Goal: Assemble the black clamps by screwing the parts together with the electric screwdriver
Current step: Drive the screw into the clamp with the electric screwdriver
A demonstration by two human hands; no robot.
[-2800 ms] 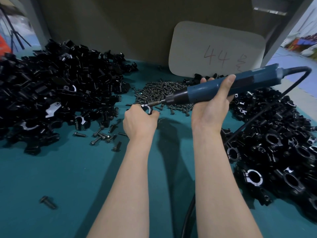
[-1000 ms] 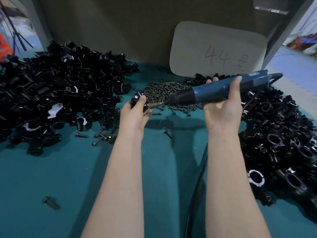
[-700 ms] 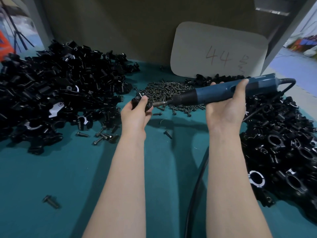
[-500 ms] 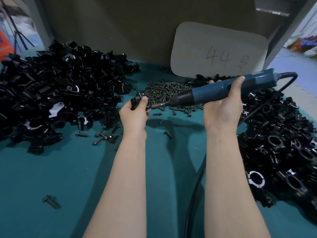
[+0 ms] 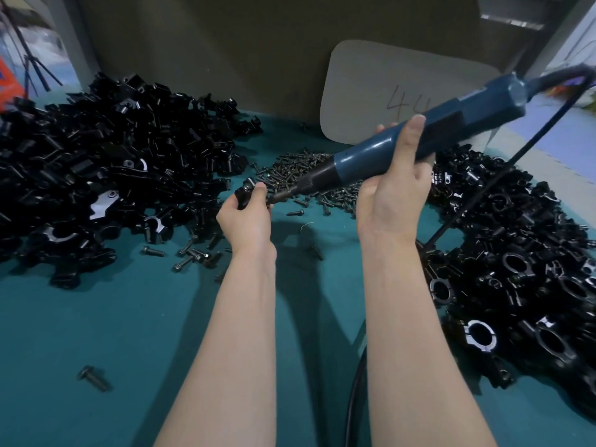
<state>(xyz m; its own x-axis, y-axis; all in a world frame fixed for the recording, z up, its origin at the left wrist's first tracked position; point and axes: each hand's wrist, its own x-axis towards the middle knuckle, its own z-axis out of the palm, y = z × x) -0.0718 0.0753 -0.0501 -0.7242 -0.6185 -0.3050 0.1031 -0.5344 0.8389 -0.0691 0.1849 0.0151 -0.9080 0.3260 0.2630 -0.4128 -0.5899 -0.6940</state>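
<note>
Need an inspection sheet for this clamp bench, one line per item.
Surface: teal table mat.
Job's things: blue electric screwdriver, bit at small black clamp; dark screw pile behind; black clamp-part heap left; ringed black clamp heap right.
Clutter: loose screws near left heap; lone bolt near front.
Hands: left hand grips clamp; right hand grips screwdriver.
Cables: black cord runs from screwdriver rear across right heap.
Surroundings: grey card marked 44, brown back panel.

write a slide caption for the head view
Left hand holds a black clamp; right hand points the electric screwdriver at it.
</note>
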